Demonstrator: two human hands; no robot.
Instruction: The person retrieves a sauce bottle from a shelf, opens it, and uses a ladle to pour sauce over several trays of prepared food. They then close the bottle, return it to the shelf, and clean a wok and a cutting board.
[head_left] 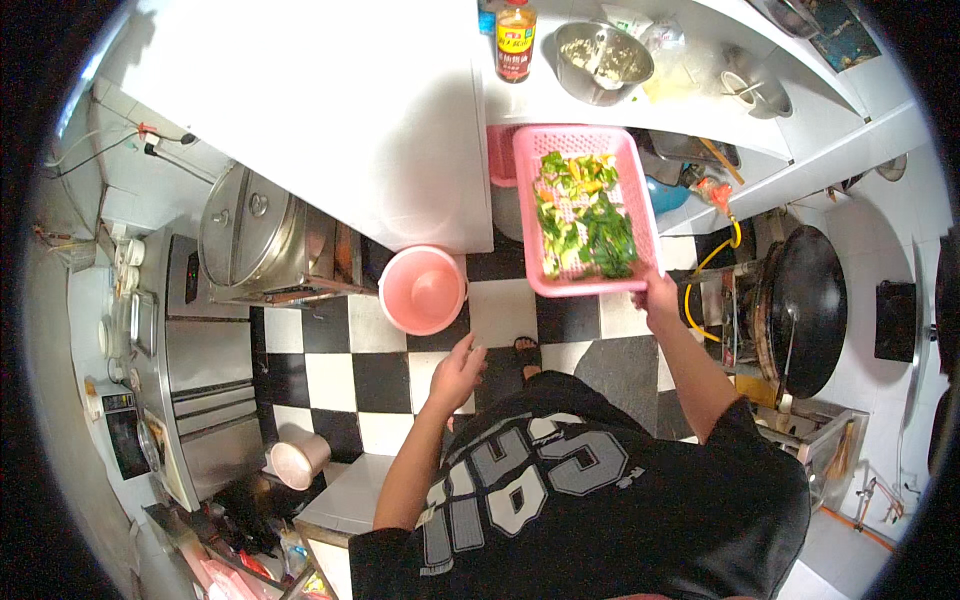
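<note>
My right hand (660, 300) is closed on the near right corner of a pink plastic basket (575, 133), which has perforated walls. Chopped leafy greens (610, 240) lie inside it, with lighter green and yellow-orange pieces (578, 175) toward the far end. My left hand (458, 374) holds nothing, its fingers apart, low in front of me. Just beyond that hand is a pink bucket (422, 290) with no contents visible. Part of another pink container (501, 160) shows behind the basket's far left side.
On the white counter beyond stand a sauce bottle (515, 42) and a steel bowl (603, 62) of pale chopped food. At right is a large black wok (808, 310), with a yellow hose (690, 305) near it. A lidded steel pot (250, 225) and a small bin (300, 461) are at left.
</note>
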